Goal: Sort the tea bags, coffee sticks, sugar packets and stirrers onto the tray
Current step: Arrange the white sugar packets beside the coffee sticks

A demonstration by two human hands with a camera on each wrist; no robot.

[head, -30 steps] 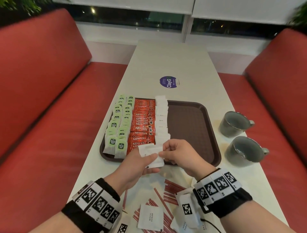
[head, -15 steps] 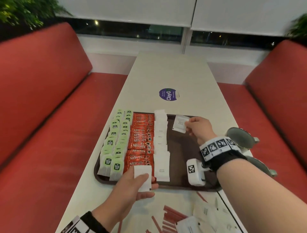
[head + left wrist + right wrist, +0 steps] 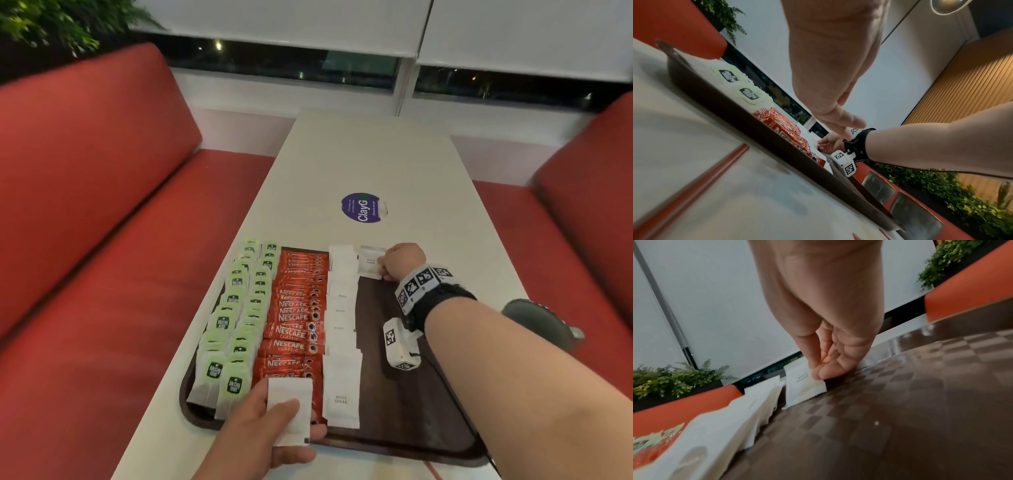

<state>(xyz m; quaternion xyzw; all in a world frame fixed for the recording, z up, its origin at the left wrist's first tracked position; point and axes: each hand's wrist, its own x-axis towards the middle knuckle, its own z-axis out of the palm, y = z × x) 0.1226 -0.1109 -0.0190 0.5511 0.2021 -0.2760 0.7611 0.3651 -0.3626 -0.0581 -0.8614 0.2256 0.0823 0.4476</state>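
A brown tray [image 3: 407,404] holds rows of green tea bags [image 3: 236,322], red coffee sticks [image 3: 294,325] and white sugar packets [image 3: 340,329]. My right hand [image 3: 399,262] is at the tray's far end and pinches a white sugar packet [image 3: 370,263] that stands on the tray floor beside the sugar row; the same packet [image 3: 803,384] shows between thumb and fingers [image 3: 819,369] in the right wrist view. My left hand [image 3: 270,428] holds a small stack of sugar packets [image 3: 289,409] over the tray's near edge. A red stirrer [image 3: 694,188] lies on the table.
The white table [image 3: 370,161] runs ahead with a purple round sticker [image 3: 363,207]. A grey mug [image 3: 537,322] stands right of the tray, partly behind my forearm. Red benches [image 3: 102,274] flank the table. The tray's right half [image 3: 920,410] is bare.
My right hand carried one sugar packet from my left hand to the tray's far end and lowered it beside the sugar row. My left hand stayed at the near edge with its packets.
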